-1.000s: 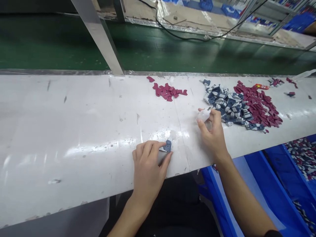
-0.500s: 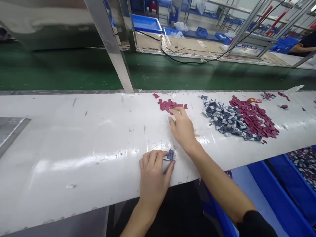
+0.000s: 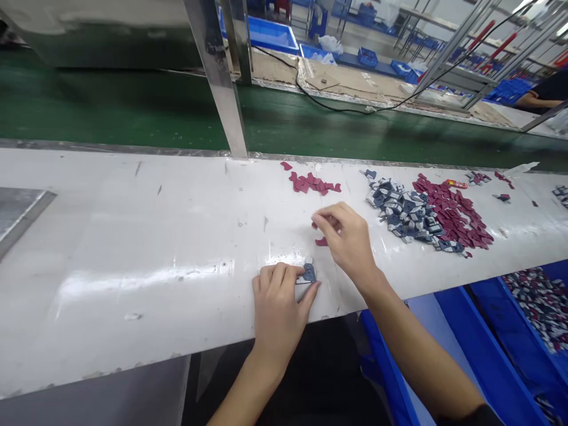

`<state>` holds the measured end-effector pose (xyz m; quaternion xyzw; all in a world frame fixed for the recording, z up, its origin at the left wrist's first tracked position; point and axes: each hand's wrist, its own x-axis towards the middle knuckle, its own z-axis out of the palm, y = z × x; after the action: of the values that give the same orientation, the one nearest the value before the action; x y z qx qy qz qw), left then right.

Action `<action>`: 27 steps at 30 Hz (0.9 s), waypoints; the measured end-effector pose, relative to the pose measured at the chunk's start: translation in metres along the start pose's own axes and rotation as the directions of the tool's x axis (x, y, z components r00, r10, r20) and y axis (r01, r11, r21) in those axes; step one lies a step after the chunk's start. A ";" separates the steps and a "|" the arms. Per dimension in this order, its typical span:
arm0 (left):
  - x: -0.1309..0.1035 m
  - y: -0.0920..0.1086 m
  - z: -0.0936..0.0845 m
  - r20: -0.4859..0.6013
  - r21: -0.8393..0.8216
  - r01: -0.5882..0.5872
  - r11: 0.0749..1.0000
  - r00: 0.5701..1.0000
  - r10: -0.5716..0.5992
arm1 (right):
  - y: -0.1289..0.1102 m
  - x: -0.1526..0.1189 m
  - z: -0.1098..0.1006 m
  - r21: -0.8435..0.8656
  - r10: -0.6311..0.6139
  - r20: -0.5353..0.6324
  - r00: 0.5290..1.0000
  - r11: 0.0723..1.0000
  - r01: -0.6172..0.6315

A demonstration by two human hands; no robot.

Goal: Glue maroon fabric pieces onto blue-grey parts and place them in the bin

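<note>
On the white table (image 3: pixel 177 236), my left hand (image 3: pixel 281 302) grips a small blue-grey piece (image 3: pixel 309 273) between thumb and fingers near the front edge. My right hand (image 3: pixel 348 236) is pinched above the table, a bit of dark red showing at its fingertips. Below those fingertips a dark red piece (image 3: pixel 321 242) lies on the table. Farther back is a small group of dark red pieces (image 3: pixel 308 183). To the right, a heap of blue-grey pieces (image 3: pixel 402 213) touches a larger heap of dark red pieces (image 3: pixel 457 213).
Blue bins (image 3: pixel 483 361) stand below the table at the right, one holding many mixed pieces (image 3: pixel 539 302). A metal post (image 3: pixel 222 89) rises at the back edge. A metal plate (image 3: pixel 20 213) lies far left. Another person's arm (image 3: pixel 536 102) shows at the upper right.
My right hand has drawn back from the small red group toward my left hand, its fingers now closed on a red piece. Another red piece now lies below it. The view has shifted slightly.
</note>
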<state>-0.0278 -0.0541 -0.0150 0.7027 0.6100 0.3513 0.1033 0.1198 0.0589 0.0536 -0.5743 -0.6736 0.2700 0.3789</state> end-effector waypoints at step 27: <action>0.000 0.002 0.000 -0.001 -0.016 -0.071 0.997 0.997 0.071 | 0.008 -0.084 -0.029 0.310 0.458 0.280 0.844 0.789 -0.531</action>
<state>-0.0264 -0.0543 -0.0139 0.7230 0.5819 0.3598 0.0965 0.1530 -0.0238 0.0470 -0.6192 -0.4673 0.5373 0.3311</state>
